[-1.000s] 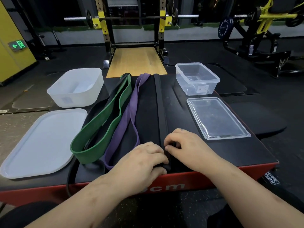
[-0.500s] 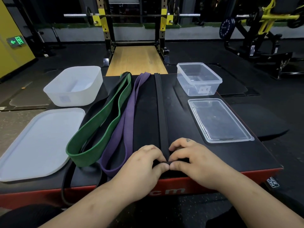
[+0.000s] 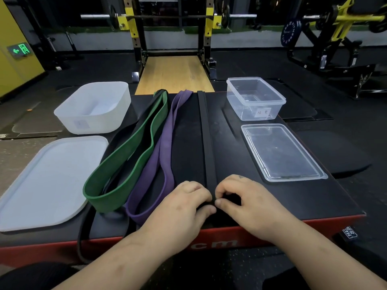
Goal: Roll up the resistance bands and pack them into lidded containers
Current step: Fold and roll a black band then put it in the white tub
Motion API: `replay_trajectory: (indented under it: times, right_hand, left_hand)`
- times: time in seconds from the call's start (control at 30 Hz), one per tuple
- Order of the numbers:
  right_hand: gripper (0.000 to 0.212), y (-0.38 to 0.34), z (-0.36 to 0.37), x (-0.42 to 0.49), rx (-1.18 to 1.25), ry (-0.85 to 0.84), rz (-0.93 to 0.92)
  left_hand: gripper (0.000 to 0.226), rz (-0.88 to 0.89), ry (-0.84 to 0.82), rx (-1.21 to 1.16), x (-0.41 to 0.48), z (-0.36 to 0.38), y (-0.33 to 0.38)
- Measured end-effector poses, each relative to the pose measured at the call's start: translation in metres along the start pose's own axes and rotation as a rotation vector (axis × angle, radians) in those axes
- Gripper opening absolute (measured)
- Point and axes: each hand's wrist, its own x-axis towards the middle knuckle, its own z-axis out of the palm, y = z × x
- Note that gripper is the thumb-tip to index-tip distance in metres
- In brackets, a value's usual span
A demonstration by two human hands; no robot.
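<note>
Black band (image 3: 206,143) lies as one straight strip down the middle of the table (image 3: 293,201), and both hands pinch its near end. The left hand (image 3: 184,208) and right hand (image 3: 247,204) meet over it with fingers curled, thumbs tucked in and fingertips almost touching. I judge this grip to be the start of a tight roll, with the strip laid straight toward 12 o'clock so it feeds evenly into the coil. Whether any turn is made yet I cannot tell: the fingers cover the end, and black rubber on a black top reads poorly. At 10 o'clock from the hands the purple band (image 3: 161,155) lies as a long flat loop. Beside it, further toward 9 o'clock, is the green band (image 3: 129,151); neither is rolled yet. A second dark band (image 3: 83,237) shows under the green one and droops over the near edge at 8 o'clock, most of it hidden. The clear tub (image 3: 254,99) stands at 1 o'clock with the clear lid (image 3: 280,153) flat at 2 o'clock. The white tub (image 3: 94,107) is at 11 o'clock and the white lid (image 3: 48,181) at 9 o'clock, reaching the frame's edge. Both tubs are open, presumably ready for rolls. The clear tub's label is too small to read.
</note>
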Motion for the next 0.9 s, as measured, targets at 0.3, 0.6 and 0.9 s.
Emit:
replay_trajectory:
  times: [0.3, 0.6, 0.9]
  right_hand:
    - [0.012, -0.001, 0.002, 0.002, -0.071, 0.0, 0.011]
    - [0.033, 0.008, -0.007, 0.002, -0.068, -0.105, -0.017]
    - [0.009, 0.011, -0.004, 0.012, -0.013, -0.052, -0.018]
  left_hand:
    - [0.023, 0.014, -0.056, 0.027, 0.004, -0.005, 0.002]
    - [0.026, -0.051, -0.028, -0.03, 0.013, -0.004, -0.005]
    - [0.038, -0.03, -0.033, -0.024, 0.011, -0.004, -0.002]
